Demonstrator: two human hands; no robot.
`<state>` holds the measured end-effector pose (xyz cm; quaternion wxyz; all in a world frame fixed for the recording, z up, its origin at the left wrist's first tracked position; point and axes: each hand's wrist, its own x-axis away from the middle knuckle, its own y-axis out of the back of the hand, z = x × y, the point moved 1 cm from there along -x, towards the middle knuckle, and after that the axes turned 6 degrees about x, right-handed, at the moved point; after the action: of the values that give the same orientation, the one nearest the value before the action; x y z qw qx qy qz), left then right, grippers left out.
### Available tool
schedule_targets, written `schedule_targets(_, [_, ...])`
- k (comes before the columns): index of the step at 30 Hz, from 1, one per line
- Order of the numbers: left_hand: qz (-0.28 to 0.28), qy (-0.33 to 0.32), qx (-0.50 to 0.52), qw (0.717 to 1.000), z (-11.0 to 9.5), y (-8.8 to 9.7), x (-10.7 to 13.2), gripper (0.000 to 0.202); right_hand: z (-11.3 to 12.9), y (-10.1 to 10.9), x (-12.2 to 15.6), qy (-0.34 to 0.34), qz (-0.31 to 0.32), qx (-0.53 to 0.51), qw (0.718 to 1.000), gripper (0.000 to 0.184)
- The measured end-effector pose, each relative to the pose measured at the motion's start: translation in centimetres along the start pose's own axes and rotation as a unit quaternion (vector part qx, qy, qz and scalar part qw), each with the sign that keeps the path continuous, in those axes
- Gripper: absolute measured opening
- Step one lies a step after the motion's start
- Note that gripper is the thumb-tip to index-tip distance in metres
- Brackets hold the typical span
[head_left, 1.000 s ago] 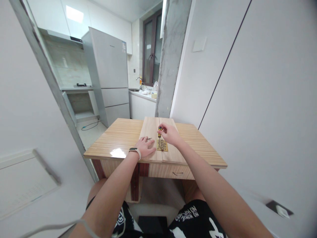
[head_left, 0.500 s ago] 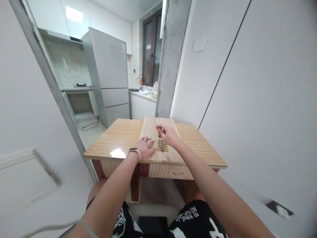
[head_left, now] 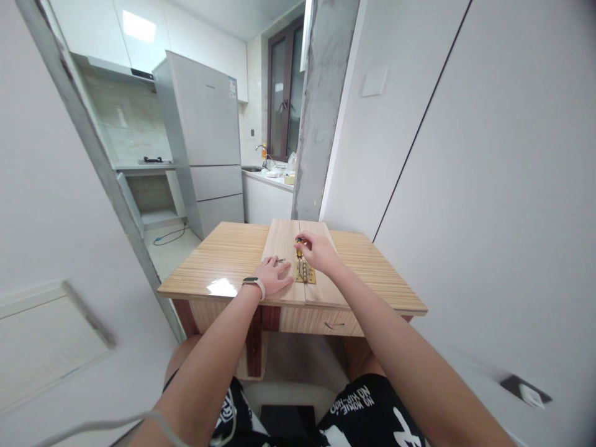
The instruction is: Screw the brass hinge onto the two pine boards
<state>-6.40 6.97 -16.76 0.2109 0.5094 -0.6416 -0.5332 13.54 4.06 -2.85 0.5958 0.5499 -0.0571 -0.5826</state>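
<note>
My right hand [head_left: 317, 251] is closed around the yellow and black handle of a screwdriver [head_left: 298, 249], held upright with its shaft pointing down at a brass hinge [head_left: 306, 276]. The hinge lies open across the seam between two pale wooden boards [head_left: 282, 233]. Fingers spread, my left hand [head_left: 274, 277] rests flat on the left board just beside the hinge. Near its fingertips lie some small metal pieces [head_left: 281, 261], probably screws, partly hidden by the fingers. Whether the screwdriver tip sits in a screw is too small to tell.
The boards lie on a wooden table [head_left: 223, 254] with a drawer [head_left: 321, 322] at the front. A white wall [head_left: 465, 186] rises close on the right. Behind stand a grey refrigerator [head_left: 209, 118] and a kitchen counter [head_left: 267, 192]. A pale cable [head_left: 116, 422] runs at the lower left.
My right hand has turned slightly on the screwdriver, its fingers shifting a little on the handle. My left hand stays where it was, and the boards and hinge have not moved.
</note>
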Motion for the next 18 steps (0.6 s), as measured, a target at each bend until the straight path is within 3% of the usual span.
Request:
schedule_targets(8, [-0.003,-0.008,-0.003,1.000,0.1,0.0,0.0,0.070,0.3,-0.7,0.2,0.004,-0.041,0.021,0.999,0.020])
schedule_targets(12, [-0.008,-0.011,-0.008,1.000,0.2,-0.1,-0.1,0.070,0.1,-1.2,0.2,0.008,-0.040,-0.019,0.999,0.014])
schedule_targets(15, [-0.013,-0.015,-0.013,1.000,0.2,-0.2,-0.1,0.069,-0.3,-1.2,0.2,-0.002,-0.026,-0.040,0.999,0.022])
schedule_targets(18, [-0.015,-0.016,-0.013,1.000,0.2,-0.2,0.0,0.067,-0.9,-1.0,0.1,-0.011,0.028,-0.067,0.997,0.027])
